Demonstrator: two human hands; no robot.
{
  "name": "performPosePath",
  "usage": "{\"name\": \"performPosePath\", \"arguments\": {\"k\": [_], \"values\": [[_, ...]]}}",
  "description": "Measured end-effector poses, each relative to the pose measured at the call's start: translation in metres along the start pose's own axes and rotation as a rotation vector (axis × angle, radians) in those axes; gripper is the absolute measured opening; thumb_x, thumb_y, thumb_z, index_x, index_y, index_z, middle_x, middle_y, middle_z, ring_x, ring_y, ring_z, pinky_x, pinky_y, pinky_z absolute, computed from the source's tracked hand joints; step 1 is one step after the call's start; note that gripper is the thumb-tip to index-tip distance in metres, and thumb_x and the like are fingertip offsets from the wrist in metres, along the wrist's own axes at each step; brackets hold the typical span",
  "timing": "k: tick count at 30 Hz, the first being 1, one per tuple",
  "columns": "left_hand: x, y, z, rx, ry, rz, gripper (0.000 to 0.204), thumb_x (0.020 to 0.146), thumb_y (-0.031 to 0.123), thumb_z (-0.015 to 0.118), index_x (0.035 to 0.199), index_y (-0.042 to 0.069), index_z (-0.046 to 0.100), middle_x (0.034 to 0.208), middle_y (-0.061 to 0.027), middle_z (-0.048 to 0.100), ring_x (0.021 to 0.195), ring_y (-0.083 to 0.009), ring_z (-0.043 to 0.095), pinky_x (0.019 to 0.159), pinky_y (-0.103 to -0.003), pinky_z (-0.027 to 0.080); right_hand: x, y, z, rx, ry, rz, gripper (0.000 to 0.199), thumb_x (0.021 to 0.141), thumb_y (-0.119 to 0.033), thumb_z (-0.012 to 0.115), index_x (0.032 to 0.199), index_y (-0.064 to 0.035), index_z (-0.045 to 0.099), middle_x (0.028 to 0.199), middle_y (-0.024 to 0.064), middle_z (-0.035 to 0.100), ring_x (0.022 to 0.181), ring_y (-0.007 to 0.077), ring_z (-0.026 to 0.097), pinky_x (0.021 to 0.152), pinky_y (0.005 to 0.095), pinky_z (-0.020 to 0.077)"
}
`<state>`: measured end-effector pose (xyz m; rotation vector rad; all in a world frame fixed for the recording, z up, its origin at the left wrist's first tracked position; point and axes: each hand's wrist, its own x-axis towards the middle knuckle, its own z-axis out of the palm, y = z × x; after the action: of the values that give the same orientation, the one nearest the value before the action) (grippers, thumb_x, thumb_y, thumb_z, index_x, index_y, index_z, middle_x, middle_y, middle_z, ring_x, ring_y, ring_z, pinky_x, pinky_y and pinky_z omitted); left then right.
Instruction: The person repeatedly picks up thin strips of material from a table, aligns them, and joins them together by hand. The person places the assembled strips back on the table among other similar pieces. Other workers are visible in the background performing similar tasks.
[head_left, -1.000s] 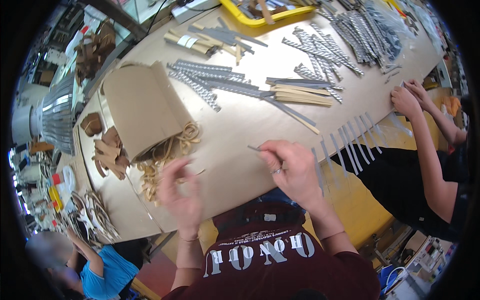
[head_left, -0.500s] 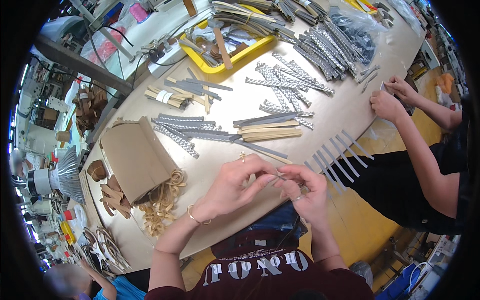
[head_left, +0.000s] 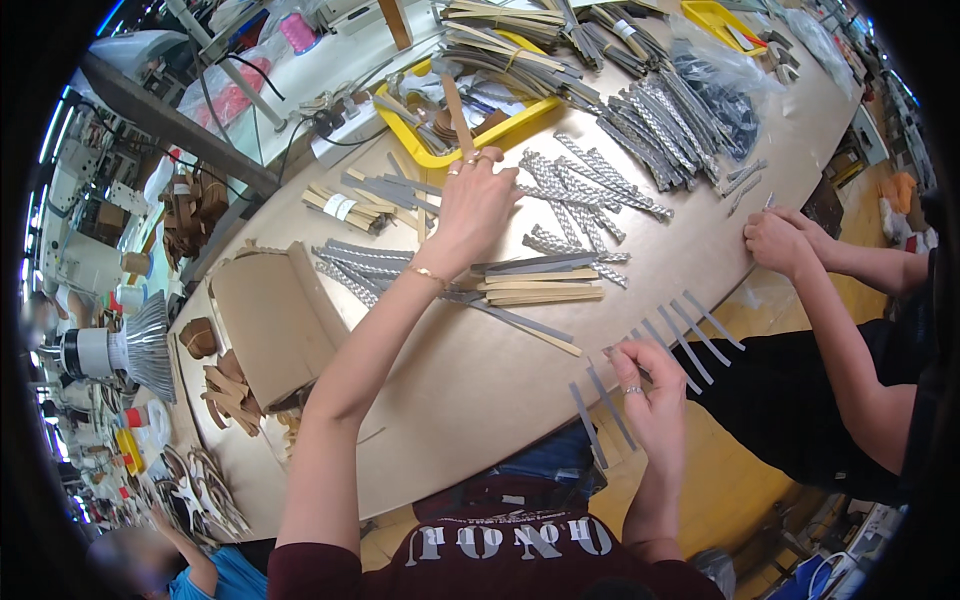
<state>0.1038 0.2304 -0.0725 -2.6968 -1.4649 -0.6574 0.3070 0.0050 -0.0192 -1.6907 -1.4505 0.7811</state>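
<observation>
My left hand (head_left: 478, 205) is stretched far over the table, palm down, beside the loose silver-grey braided strips (head_left: 570, 190). Its thumb side meets the end of one braided strip, but its fingertips are partly hidden. By the table's near edge, my right hand (head_left: 655, 390) is closed in a pinch; a small greyish bit shows at the fingertips, too small to name. Flat grey strips (head_left: 590, 425) lie in a row over that edge, on both sides of the right hand. Between my hands rests a stack of tan and grey strips (head_left: 545, 285).
A yellow tray (head_left: 430, 155) of strips and tools sits behind my left hand. Bundled braided strips (head_left: 665, 130) are piled farther right. On the left stand a brown cardboard piece (head_left: 275, 320) and a lamp (head_left: 125, 350). A co-worker's hands (head_left: 785, 240) are at the right edge.
My hands have parted. The left has gone up and away to the braided strips, while the right has moved slightly right and down. More grey strips at the edge are uncovered.
</observation>
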Motion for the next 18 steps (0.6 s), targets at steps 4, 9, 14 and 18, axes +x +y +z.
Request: {"name": "performPosePath", "arguments": {"k": [4,9,14,18], "values": [[0.002,0.0,0.007,-0.14,0.009,-0.058,0.012,0.087,0.019,0.07,0.092,0.008,0.07,0.105,-0.0099,0.065,0.102,-0.0286,0.06,0.091,-0.042,0.04,-0.009,-0.01,-0.001,0.041,0.014,0.033,0.012,0.095,-0.005,0.061,0.099,0.005,0.067,0.085,0.0102,0.062,0.079,0.0177,0.057,0.073,0.0277,0.0453],[-0.045,0.019,-0.051,-0.667,0.166,-0.175,0.011,0.087,0.012,0.071,0.091,0.002,0.072,0.084,-0.0112,0.072,0.077,-0.0227,0.068,0.075,-0.034,0.05,-0.014,-0.025,0.001,-0.002,0.029,-0.049,0.015,0.093,-0.001,0.061,0.104,0.0021,0.069,0.084,0.009,0.06,0.076,0.0204,0.058,0.072,0.0293,0.0462],[-0.174,0.044,-0.102,-0.78,-0.236,-0.394,0.011,0.084,0.01,0.075,0.092,0.003,0.073,0.085,-0.0084,0.071,0.08,-0.022,0.066,0.076,-0.033,0.05,-0.016,-0.049,0.013,0.1,-0.24,-0.073,0.019,0.087,0.001,0.068,0.106,0.0001,0.071,0.082,0.008,0.061,0.072,0.018,0.06,0.067,0.0268,0.0474],[-0.231,0.062,-0.092,-0.506,-0.182,-0.509,0.017,0.083,0.017,0.076,0.097,0.008,0.073,0.095,-0.0063,0.069,0.091,-0.0234,0.064,0.083,-0.036,0.044,-0.02,-0.058,0.053,0.19,-0.526,0.095,0.013,0.087,-0.002,0.07,0.098,0.0041,0.068,0.079,0.0072,0.064,0.07,0.0128,0.061,0.068,0.026,0.0491]]}}
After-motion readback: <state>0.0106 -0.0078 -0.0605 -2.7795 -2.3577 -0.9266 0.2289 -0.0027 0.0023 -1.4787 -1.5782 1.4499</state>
